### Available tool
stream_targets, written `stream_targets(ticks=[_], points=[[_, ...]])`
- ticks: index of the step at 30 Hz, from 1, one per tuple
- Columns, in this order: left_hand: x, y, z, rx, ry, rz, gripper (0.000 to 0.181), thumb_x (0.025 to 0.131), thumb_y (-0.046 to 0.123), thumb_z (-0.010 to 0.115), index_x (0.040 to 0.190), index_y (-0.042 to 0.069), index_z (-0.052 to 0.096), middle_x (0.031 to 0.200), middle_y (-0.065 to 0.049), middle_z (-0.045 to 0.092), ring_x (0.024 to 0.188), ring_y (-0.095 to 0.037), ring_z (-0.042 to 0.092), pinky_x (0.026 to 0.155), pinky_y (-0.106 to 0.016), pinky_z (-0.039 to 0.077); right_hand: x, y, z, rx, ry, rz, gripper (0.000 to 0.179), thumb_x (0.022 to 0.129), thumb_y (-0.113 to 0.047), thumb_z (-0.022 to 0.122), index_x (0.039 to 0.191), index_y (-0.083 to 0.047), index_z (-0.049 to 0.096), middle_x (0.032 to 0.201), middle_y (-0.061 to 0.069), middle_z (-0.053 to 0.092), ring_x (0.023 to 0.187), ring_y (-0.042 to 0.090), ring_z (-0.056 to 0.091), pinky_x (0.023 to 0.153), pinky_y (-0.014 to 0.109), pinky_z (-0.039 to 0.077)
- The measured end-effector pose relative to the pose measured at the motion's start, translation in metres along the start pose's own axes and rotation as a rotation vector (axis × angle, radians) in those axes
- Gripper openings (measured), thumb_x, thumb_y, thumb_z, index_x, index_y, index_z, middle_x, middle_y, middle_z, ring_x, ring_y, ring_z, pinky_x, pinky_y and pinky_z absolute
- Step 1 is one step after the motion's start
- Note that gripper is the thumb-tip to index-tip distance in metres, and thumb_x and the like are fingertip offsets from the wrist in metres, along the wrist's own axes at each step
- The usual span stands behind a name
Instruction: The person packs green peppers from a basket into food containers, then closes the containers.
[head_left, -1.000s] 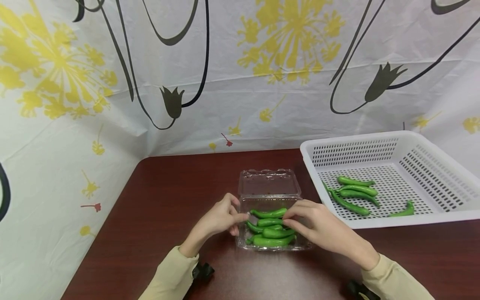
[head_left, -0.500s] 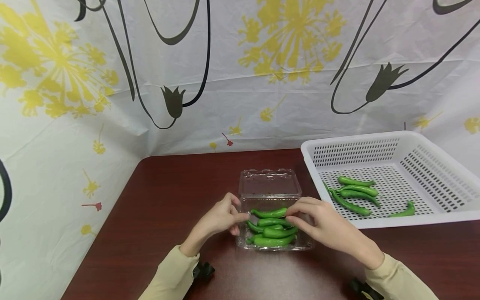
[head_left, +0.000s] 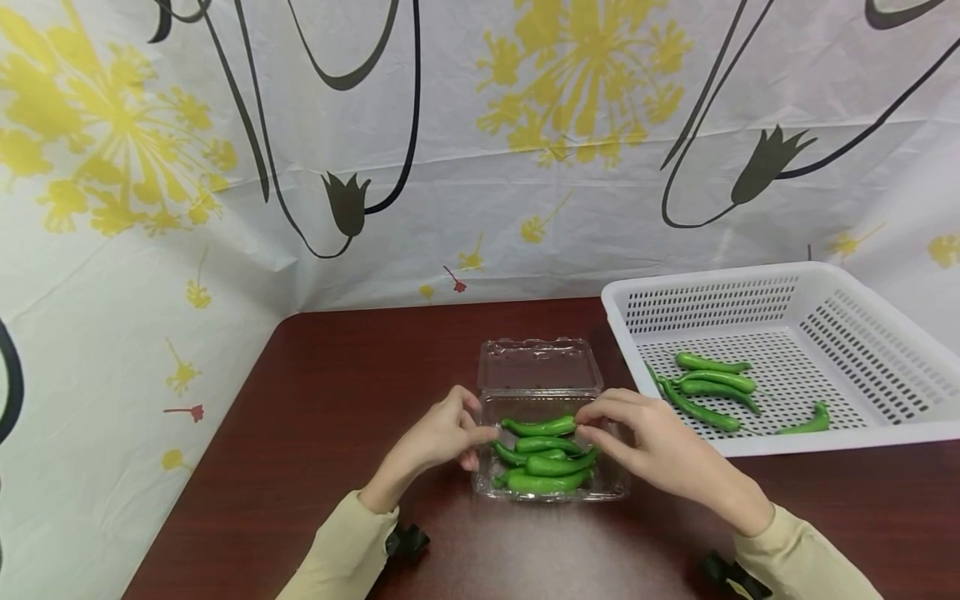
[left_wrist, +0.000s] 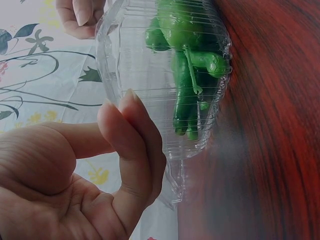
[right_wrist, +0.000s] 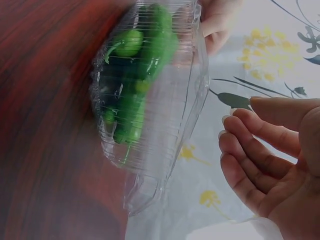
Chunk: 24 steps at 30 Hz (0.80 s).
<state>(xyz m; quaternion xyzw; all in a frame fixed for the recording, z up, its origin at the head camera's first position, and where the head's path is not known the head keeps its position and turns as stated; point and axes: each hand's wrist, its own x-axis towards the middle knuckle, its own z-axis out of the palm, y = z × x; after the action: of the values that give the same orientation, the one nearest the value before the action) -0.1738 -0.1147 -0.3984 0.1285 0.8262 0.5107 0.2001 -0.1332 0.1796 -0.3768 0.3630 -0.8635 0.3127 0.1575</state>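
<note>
A clear plastic clamshell box stands with its lid raised at the back. Several green chili peppers lie crosswise in it. My left hand is at the box's left rim, its thumb over the edge and its bent fingers against the outer wall; the left wrist view shows these fingertips right at the rim. My right hand hovers at the right side, loosely bent, with its tips near the ends of the upper peppers. Nothing shows between its fingers in the right wrist view.
A white perforated basket with several more green peppers stands to the right, close beside the box. The dark red wooden table ends at a patterned cloth behind and on the left.
My right hand has drawn slightly right and away from the peppers, uncovering more of their right ends. The left hand and the box stay where they were.
</note>
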Motion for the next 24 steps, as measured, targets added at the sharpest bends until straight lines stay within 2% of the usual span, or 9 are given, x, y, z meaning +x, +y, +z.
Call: stream_targets(ticks=[10, 17, 24], points=[[-0.001, 0.002, 0.0, -0.007, -0.001, -0.017, 0.042, 0.095, 0.011, 0.072, 0.121, -0.005, 0.043, 0.077, -0.016, 0.064, 0.047, -0.013, 0.06, 0.057, -0.033, 0.056, 0.002, 0.001, -0.006, -0.021, 0.056, -0.071, 0.025, 0.084, 0.0, 0.077, 0.102, -0.017, 0.073, 0.099, -0.011, 0.069, 0.085, 0.002, 0.061, 0.073, 0.018, 0.05], [-0.001, 0.001, 0.0, -0.011, -0.001, -0.013, 0.042, 0.095, 0.01, 0.072, 0.121, -0.006, 0.043, 0.078, -0.017, 0.064, 0.047, -0.013, 0.059, 0.058, -0.04, 0.058, 0.002, 0.003, -0.01, -0.041, 0.065, -0.055, 0.025, 0.083, 0.0, 0.078, 0.102, -0.015, 0.074, 0.101, -0.011, 0.07, 0.09, 0.005, 0.065, 0.076, 0.022, 0.052], [-0.001, 0.001, 0.0, -0.013, -0.003, -0.013, 0.042, 0.095, 0.01, 0.071, 0.121, -0.006, 0.043, 0.078, -0.018, 0.064, 0.047, -0.013, 0.06, 0.058, -0.035, 0.057, 0.002, 0.006, -0.014, -0.044, 0.075, -0.037, 0.025, 0.083, 0.001, 0.079, 0.101, -0.014, 0.074, 0.098, -0.012, 0.069, 0.089, 0.005, 0.065, 0.076, 0.018, 0.049]])
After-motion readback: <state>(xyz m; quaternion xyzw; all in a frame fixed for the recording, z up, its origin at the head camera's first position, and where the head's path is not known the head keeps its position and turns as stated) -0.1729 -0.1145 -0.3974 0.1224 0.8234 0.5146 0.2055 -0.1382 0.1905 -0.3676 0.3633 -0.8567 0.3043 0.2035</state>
